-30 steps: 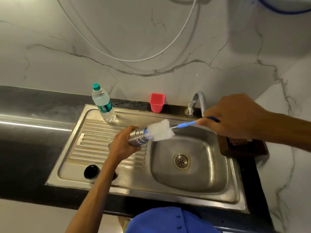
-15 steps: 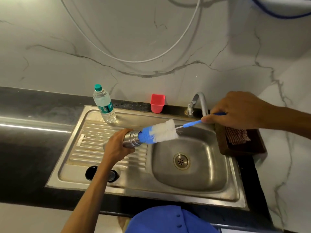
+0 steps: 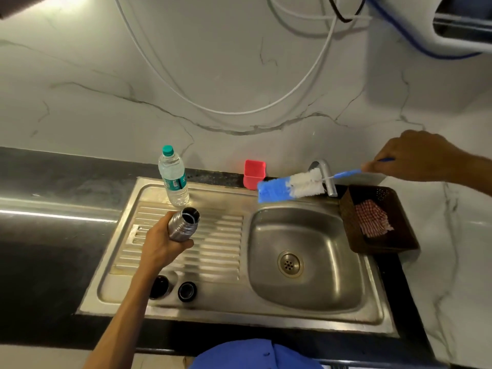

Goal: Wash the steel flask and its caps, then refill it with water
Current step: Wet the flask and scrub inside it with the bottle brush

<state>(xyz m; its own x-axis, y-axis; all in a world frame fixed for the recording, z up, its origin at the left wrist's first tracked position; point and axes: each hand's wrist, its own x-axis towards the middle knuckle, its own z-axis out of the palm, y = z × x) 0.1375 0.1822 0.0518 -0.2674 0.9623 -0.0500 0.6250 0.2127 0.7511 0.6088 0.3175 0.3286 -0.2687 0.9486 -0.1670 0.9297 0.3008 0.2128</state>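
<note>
The person's left hand is gripping the open-mouthed ribbed steel flask, fingers wrapped round its body, tilting it above the ridged drainboard of the stainless steel sink. The right hand is pinching the thin blue handle of the blue-and-white bottle brush, hovering near the curved metal tap. Two dark round caps are lying on the sink's near left edge.
</note>
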